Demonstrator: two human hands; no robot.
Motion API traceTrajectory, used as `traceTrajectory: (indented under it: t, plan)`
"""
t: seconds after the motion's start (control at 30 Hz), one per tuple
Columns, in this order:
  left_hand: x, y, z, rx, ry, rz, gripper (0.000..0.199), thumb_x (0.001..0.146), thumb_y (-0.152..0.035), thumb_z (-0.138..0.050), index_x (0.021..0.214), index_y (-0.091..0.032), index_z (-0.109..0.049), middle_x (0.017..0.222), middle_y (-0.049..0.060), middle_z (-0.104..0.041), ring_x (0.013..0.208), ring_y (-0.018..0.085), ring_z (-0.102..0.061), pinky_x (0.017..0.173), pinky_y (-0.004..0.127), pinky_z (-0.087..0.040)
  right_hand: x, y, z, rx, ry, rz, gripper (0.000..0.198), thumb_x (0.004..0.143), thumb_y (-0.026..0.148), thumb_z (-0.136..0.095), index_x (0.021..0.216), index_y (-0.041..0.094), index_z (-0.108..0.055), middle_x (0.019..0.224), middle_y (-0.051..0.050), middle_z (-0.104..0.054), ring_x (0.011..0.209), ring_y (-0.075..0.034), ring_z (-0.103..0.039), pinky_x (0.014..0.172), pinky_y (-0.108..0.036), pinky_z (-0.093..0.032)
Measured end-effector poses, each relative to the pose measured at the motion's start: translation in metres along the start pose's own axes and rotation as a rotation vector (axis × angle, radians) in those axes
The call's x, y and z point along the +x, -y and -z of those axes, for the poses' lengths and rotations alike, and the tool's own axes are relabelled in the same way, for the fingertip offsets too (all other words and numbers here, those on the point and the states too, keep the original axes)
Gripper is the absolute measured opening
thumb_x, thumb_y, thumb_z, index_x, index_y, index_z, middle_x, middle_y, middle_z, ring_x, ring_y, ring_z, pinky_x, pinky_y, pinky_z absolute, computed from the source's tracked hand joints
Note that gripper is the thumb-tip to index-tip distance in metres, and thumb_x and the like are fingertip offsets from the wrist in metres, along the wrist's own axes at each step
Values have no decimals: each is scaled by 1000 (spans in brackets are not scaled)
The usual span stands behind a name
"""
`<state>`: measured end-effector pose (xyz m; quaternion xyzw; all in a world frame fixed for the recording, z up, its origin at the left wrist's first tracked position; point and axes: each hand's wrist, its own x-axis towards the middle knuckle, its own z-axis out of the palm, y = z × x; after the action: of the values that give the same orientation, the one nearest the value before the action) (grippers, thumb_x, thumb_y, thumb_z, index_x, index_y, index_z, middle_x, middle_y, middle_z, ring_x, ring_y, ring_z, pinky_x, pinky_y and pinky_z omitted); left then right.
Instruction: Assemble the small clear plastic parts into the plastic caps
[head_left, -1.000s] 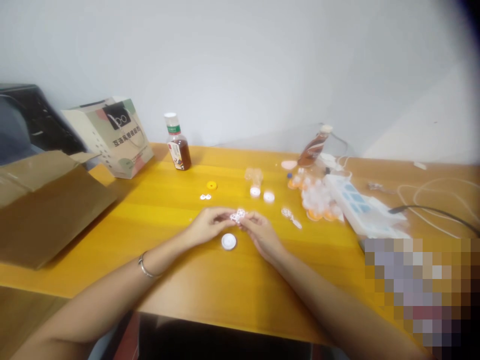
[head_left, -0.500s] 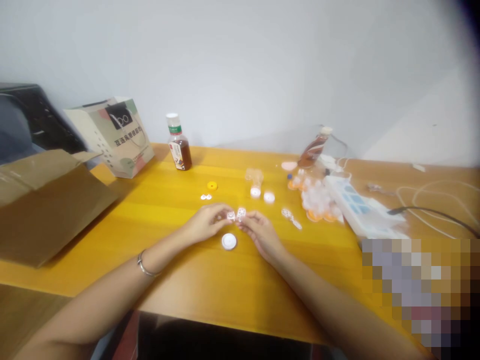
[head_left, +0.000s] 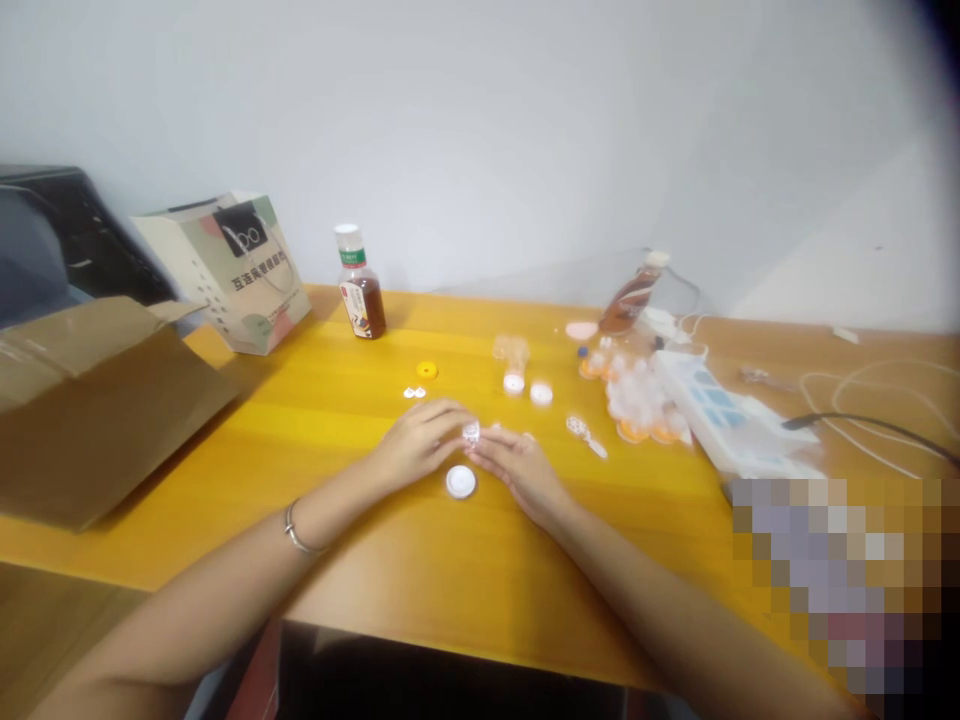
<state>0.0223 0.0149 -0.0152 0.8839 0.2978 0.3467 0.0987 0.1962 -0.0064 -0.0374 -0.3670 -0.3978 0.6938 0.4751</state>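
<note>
My left hand and my right hand meet over the middle of the yellow table. Between their fingertips they pinch a small white perforated plastic piece. A round white cap lies on the table just below the two hands. A silver bracelet sits on my left wrist.
A brown-drink bottle and a paper bag stand at the back left, an open cardboard box at the left edge. Small caps, a yellow disc, a bag of small cups, a power strip and cables lie right.
The white pieces, held slightly apart half a second ago, are now pressed together between my fingertips. Both hands have dropped a little closer to the table.
</note>
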Motion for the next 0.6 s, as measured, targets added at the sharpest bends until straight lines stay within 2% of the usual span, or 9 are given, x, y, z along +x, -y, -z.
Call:
traceTrajectory:
  t: [0.3,0.6]
  plan:
    - [-1,0,3,-108,60,61,19,84,-21,-48,100,-17,-56,94,6,-61,87,14,-58,79,27,-46,-1,0,0,22,21,-4,16,68,27,-66,82,21,-70,86,-2,-70,84,-14,-62,89,-31,-45]
    - [-1,0,0,-177,33,79,20,82,-20,-50,100,-17,-58,96,7,-61,89,15,-58,80,27,-47,-2,1,-2,19,-8,-9,19,64,26,-69,83,20,-70,88,-2,-70,86,-14,-62,90,-31,-45]
